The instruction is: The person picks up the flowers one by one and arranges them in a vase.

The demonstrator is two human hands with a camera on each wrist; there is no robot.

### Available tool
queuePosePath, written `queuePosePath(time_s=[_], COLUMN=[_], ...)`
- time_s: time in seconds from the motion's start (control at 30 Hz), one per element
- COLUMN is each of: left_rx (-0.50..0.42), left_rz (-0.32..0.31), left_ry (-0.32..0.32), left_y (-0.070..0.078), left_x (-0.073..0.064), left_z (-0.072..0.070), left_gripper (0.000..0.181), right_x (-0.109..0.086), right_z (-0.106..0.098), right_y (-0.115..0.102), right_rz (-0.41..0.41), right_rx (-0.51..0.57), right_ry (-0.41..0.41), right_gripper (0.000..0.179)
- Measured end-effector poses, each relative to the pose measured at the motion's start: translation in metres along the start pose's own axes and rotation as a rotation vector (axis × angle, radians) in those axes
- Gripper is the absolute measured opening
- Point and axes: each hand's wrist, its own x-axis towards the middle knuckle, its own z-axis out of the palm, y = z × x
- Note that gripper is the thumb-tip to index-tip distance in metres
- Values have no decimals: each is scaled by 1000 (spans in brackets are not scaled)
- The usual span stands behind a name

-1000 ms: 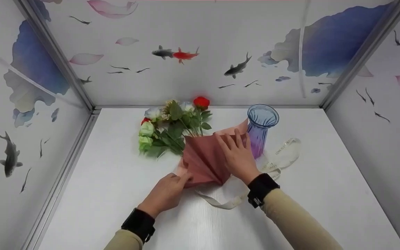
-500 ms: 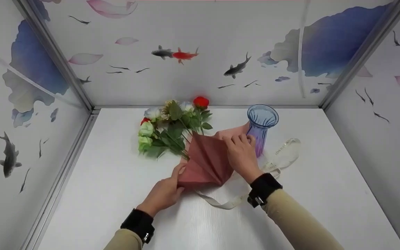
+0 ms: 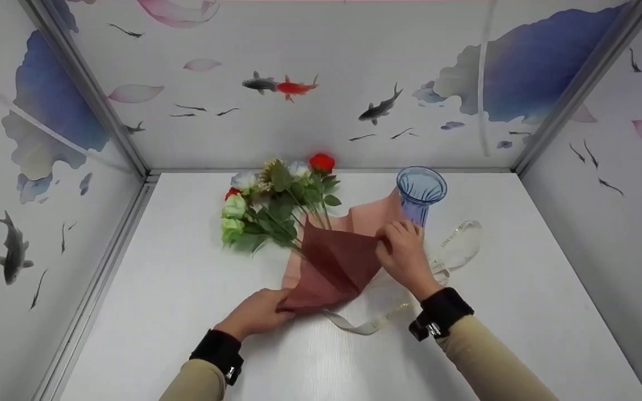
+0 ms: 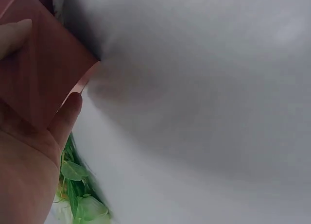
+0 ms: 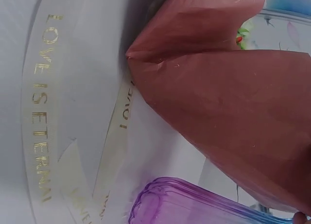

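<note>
A sheet of dusty-red wrapping paper (image 3: 335, 270) lies folded over the stems of a bunch of artificial flowers (image 3: 282, 195). My left hand (image 3: 257, 313) pinches the paper's near left corner. The left wrist view shows one digit on top of the paper (image 4: 43, 63), with the rest of the hand (image 4: 29, 156) around its edge. At the paper's right edge, my right hand (image 3: 407, 255) holds the fold between thumb and curled fingers. Only a fingertip (image 5: 300, 218) shows in the right wrist view, at the raised paper (image 5: 218, 102). The stem ends are hidden under the paper.
A blue-to-purple glass vase (image 3: 421, 186) stands just behind my right hand, partly covered by paper and fingers. A cream ribbon (image 3: 457, 245) with gold lettering lies looped at the right and runs under the paper. Printed walls (image 3: 321, 128) enclose the white table (image 3: 148, 312).
My right hand went from lying spread on the paper to gripping its edge, then drew it right and lifted it. The left hand shifted slightly left and nearer, holding its corner.
</note>
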Motion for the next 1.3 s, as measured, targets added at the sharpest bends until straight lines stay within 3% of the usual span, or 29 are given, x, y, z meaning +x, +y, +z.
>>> queuePosePath(time_s=[0.1,0.17,0.33,0.47,0.6,0.8,0.97,1.07,1.17,1.3], left_rx=[140,239,401,399,384,357,308,299,304,316], left_rz=[-11,5,22,-49,-132,-253,-300,-314,-328,-347], left_ry=[-74,-99,-87,-85,-103,-115,-109,-104,-80,-48], left_y=[0,0,0,1,-2,-7,-8,-8,-8,-7], left_x=[0,1,0,-6,-9,-10,-9,-8,-8,-8], left_z=[1,3,4,-2,-7,-10,-11,-10,-9,-7], left_gripper=[45,45,42,50,55,60,62,64,64,65], right_x=[-4,-5,-9,-12,-16,-18,-17,-18,-20,-21], right_z=[-3,-4,-7,-7,-6,-1,0,0,-1,-1], right_y=[4,6,10,12,18,25,25,21,16,12], right_rz=[14,28,56,53,10,-18,-14,-86,-209,-350], right_rx=[22,31,50,102,131,87,69,71,74,80], right_ry=[1,-10,-82,-123,-112,-112,-137,-163,-194,-237], right_gripper=[11,12,12,15,21,22,24,29,32,26])
